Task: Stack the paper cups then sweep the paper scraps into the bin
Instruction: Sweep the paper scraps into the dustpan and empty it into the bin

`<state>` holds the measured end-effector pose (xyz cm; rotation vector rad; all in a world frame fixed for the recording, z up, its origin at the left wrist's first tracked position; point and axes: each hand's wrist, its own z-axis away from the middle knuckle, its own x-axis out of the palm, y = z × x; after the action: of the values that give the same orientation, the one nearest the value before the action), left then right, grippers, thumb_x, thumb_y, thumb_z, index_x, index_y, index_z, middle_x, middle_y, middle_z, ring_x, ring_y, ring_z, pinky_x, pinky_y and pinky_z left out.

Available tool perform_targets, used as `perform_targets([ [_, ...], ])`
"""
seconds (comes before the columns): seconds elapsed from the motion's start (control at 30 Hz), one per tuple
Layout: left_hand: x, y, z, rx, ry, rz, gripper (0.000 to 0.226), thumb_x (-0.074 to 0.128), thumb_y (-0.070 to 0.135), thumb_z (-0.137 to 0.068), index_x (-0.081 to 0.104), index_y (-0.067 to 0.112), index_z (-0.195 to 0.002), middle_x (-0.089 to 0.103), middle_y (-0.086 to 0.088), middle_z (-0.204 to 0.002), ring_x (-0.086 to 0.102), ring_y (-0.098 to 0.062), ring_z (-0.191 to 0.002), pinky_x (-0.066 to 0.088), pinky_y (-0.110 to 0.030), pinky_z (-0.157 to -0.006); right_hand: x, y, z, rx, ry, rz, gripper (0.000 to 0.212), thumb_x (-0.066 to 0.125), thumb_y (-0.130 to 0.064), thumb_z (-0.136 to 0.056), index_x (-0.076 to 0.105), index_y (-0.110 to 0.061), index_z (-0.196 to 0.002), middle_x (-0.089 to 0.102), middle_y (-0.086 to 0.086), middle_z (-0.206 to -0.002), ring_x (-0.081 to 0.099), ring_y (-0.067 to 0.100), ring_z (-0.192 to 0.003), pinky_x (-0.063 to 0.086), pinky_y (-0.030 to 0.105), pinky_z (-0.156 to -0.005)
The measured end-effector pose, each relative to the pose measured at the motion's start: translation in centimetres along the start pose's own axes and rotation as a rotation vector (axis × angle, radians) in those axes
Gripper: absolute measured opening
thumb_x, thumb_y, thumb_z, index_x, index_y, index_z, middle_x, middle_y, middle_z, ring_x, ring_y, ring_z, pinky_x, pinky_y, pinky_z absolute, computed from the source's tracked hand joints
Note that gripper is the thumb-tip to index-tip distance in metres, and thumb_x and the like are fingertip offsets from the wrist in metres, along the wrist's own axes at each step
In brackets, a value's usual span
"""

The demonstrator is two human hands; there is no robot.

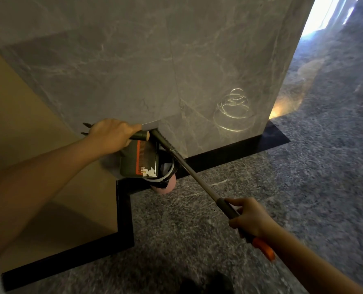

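A: Paper scraps [148, 172] are light and flimsy, so we tip them from the dustpan [142, 158] and never pinch them.
B: Our left hand [110, 132] grips the dark handle above it. The scraps lie just below that hand, at the pan's lower lip over the bin [169, 171].
A: And the long pole [197, 177] sits in our right hand [250, 219], fingers wrapped round it.

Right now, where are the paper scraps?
Head view, just left of centre: the scraps lie at the lower edge of the dustpan, above the bin beside the marble wall.

Grey marble floor [218, 240] — 1 pink bin [165, 188] stands on it beside the wall [134, 60].
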<state>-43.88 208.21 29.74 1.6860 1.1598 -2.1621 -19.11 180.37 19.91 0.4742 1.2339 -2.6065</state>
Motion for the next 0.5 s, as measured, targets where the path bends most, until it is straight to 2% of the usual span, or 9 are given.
perform_targets([
  [0.23,-0.7,-0.2,0.3,-0.01,-0.013,-0.001,0.029,0.054,0.022,-0.092,0.051,0.022,-0.121,0.062,-0.005,-0.091,0.046,-0.018,-0.068,0.034,-0.027,-0.056,0.1,-0.4,0.0,0.004,-0.008,0.004,0.071,0.065,0.0,-0.081,0.038,-0.022,-0.143,0.064,0.014,-0.09,0.057,0.011,-0.04,0.046,0.02,-0.039],
  [0.4,-1.4,-0.5,0.4,-0.039,0.0,0.034,0.031,0.055,0.019,-0.091,0.049,0.021,-0.121,0.048,-0.002,-0.078,0.047,-0.02,-0.067,0.033,-0.028,-0.055,0.4,-0.7,0.1,-0.011,-0.008,0.0,0.07,0.065,0.001,-0.081,0.038,-0.022,-0.142,0.061,0.012,-0.091,0.056,0.008,-0.039,0.044,0.017,-0.039],
  [0.5,-1.5,-0.5,0.4,-0.06,-0.007,0.047,0.03,0.055,0.019,-0.09,0.05,0.021,-0.12,0.049,-0.002,-0.078,0.048,-0.022,-0.067,0.035,-0.03,-0.055,0.5,-0.6,0.1,-0.008,-0.002,-0.001,0.07,0.065,0.001,-0.081,0.038,-0.021,-0.142,0.062,0.013,-0.09,0.056,0.01,-0.039,0.045,0.019,-0.039],
])
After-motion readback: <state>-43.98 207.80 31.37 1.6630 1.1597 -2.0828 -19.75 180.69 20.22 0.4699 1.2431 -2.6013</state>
